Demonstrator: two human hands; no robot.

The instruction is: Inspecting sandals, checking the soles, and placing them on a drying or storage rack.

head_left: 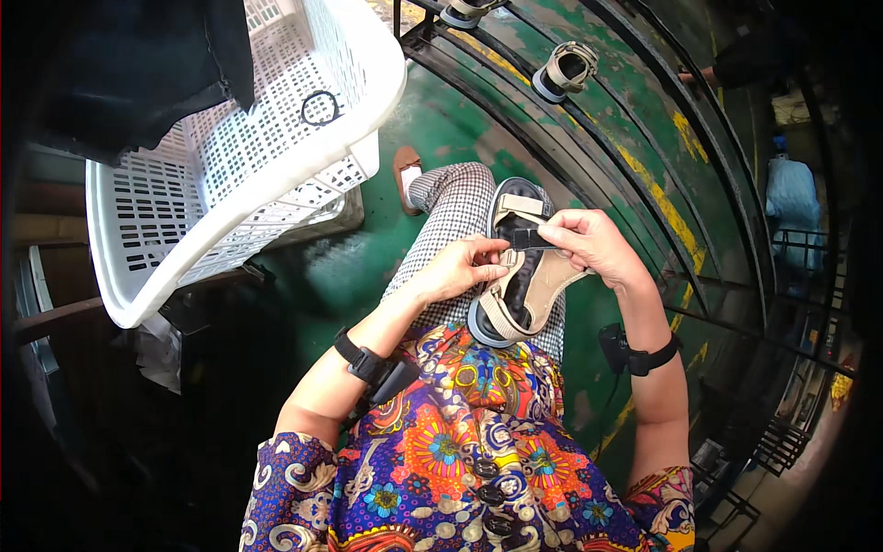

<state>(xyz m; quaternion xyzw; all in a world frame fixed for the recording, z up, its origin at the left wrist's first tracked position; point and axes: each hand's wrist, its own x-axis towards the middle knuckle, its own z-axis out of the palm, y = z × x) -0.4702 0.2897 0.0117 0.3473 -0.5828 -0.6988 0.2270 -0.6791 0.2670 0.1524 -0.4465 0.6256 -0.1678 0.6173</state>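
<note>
A beige strapped sandal with a dark insole lies on my lap, over checked trousers. My left hand grips the sandal's side strap near its middle. My right hand pinches a small black strap tab above the sandal's straps. Both wrists wear black bands with small devices.
A white perforated plastic basket stands to my left, with a black ring inside and dark cloth over its far corner. Two more sandals rest on a curved black rail above a green floor with yellow lines. A metal rack is at right.
</note>
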